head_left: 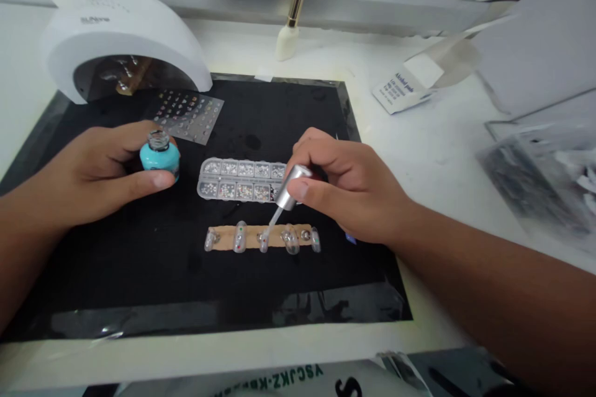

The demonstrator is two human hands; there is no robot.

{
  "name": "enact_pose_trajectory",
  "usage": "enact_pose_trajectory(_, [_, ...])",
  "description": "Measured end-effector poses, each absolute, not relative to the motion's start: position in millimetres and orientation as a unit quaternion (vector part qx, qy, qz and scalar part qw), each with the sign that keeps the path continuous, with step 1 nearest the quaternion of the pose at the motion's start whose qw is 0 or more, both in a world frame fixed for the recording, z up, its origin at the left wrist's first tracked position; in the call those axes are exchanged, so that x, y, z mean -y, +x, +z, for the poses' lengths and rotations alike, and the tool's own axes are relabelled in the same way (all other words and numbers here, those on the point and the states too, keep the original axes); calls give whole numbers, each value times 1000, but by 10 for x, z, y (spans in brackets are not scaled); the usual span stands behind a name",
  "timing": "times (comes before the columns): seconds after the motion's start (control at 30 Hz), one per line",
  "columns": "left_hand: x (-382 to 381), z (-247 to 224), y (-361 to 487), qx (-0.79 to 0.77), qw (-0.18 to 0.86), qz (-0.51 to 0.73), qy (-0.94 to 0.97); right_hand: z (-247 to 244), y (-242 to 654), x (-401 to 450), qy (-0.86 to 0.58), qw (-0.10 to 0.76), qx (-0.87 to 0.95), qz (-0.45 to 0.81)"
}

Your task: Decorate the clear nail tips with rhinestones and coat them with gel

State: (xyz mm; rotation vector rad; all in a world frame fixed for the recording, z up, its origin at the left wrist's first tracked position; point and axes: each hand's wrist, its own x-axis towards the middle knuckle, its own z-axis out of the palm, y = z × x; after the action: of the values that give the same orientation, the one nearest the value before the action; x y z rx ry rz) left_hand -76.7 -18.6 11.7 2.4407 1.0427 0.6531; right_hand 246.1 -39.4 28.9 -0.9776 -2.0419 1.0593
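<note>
My left hand [125, 167] is closed around an uncapped turquoise nail polish bottle [161, 158], its glass neck pointing up. Between the thumb and fingers of my right hand [339, 183] is the silver cap of a nail polish brush [289, 189]. The brush tip points down at the middle one of several clear false nails [264, 242], and seems to touch it. These nails, some with small coloured dots, sit along a tan strip [251, 239] on the black mat [153, 273]. Behind the strip lies a clear case of rhinestones [233, 180], its right end hidden by my right hand.
At the back left stands a white nail lamp [125, 25] with another tan strip [135, 77] inside. A sticker sheet [190, 115] lies before it. A gold-capped bottle [288, 40] stands at the back. On the right are an alcohol pad box [405, 87] and plastic bags [535, 173].
</note>
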Motion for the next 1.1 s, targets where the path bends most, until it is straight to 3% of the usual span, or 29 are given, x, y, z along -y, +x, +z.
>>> enact_pose_trajectory(0.47, [180, 116, -723, -363, 203, 237, 878, 314, 2401, 406, -319, 293, 840, 328])
enact_pose_trajectory(0.9, [199, 127, -740, -371, 213, 223, 876, 331, 2393, 378, -392, 288, 799, 353])
enact_pose_trajectory(1.1, [193, 142, -766, -375, 216, 223, 874, 335, 2448, 370, -337, 309, 809, 369])
